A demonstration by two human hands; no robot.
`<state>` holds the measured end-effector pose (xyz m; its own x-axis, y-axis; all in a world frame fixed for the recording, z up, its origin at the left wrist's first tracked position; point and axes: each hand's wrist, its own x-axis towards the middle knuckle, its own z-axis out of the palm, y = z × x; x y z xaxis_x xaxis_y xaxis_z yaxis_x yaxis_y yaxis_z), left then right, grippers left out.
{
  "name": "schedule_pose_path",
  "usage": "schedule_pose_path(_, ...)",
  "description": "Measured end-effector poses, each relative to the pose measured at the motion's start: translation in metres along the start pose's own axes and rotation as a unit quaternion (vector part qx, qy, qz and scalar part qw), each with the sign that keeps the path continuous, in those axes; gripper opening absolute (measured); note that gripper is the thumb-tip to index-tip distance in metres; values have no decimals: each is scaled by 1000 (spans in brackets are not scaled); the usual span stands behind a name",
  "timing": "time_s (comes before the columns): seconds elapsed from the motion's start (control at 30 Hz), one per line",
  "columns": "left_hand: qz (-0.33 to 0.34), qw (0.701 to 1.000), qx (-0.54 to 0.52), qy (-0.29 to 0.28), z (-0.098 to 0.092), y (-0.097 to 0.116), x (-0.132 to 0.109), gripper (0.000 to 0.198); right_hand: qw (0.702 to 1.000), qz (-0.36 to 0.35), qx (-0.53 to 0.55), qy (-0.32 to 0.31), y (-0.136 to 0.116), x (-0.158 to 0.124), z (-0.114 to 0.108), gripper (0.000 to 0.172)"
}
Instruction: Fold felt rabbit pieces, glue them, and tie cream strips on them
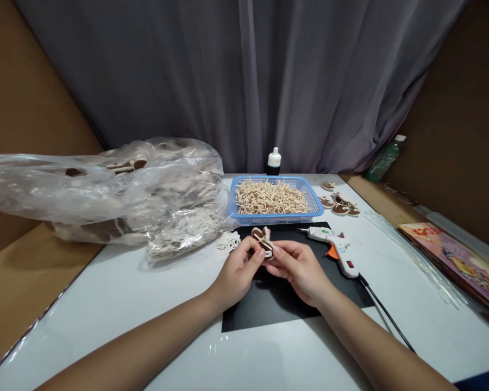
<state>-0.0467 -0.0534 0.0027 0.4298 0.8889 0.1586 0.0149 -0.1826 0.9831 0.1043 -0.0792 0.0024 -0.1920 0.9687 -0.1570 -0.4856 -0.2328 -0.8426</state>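
Note:
My left hand (237,270) and my right hand (299,267) meet over a black mat (285,301) on the white table. Both pinch a small wooden craft piece (262,239), heart-shaped with a pale strip across it. The fingers of both hands are closed on it. A white hot glue gun (334,248) with an orange trigger lies on the mat just right of my right hand, its black cord running toward me.
A blue basket (317,205) of thin pale wooden pieces stands behind the mat, a small black bottle (274,162) behind it. A large clear plastic bag (106,190) of wooden parts lies left. Finished pieces (340,203), glue sticks (411,255) and a colourful book (464,266) lie right.

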Motion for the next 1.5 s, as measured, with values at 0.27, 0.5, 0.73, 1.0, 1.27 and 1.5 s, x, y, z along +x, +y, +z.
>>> schedule_pose_path(0.27, -2, 1000, 6, 8, 1, -2, -2, 17, 1000, 6, 13, 8, -1, 0, 2, 28)
schedule_pose_path(0.5, -1, 1000, 10, 21, 2, -2, 0, 18, 1000, 8, 16, -2, -1, 0, 3, 27)
schedule_pose_path(0.73, 2, 1000, 17, 25, 3, -1, 0, 17, 1000, 5, 23, -3, 1, 0, 3, 25)
schedule_pose_path(1.0, 1, 998, 55, 41, 3, -3, -1, 17, 999, -25, -32, 9, 7, 2, 2, 24)
schedule_pose_path(1.27, 6, 999, 3, 52, 5, -7, -4, 17, 994, -57, -76, 49, 12, 5, 5, 25)
schedule_pose_path(1.5, -3, 998, -10, 58, 5, -2, -6, 23, 992, -67, -68, 86, 16, 5, 6, 26)
